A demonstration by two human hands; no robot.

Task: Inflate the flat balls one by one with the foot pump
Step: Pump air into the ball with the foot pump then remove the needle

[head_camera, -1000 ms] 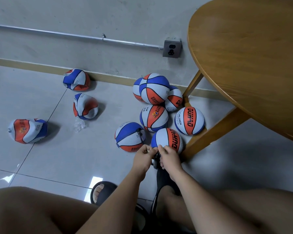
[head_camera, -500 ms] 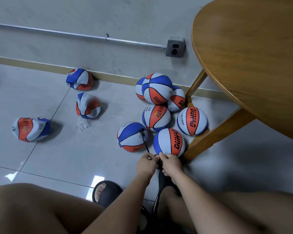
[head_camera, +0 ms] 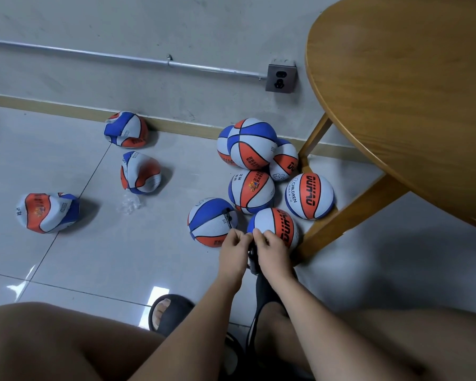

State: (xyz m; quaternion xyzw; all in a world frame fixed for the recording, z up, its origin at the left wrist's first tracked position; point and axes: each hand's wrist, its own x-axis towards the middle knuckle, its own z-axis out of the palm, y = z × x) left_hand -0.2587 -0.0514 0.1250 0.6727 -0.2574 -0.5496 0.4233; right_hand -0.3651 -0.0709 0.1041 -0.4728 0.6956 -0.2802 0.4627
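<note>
Left hand (head_camera: 235,251) pinches the black hose (head_camera: 228,220) leading ahead to the blue-topped ball (head_camera: 208,226); right hand (head_camera: 272,253) curls alongside, hold unclear. Orange-panelled ball (head_camera: 275,224), table leg (head_camera: 346,218) crowd its right.

The pump (head_camera: 252,261) lies mostly hidden between the left hand (head_camera: 235,251) and right hand (head_camera: 272,250); what their fingers (head_camera: 241,237) pinch is unclear. The table (head_camera: 396,105) runs off-frame.

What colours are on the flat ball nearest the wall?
Flat ball: blue, orange-red and white; head view.
</note>
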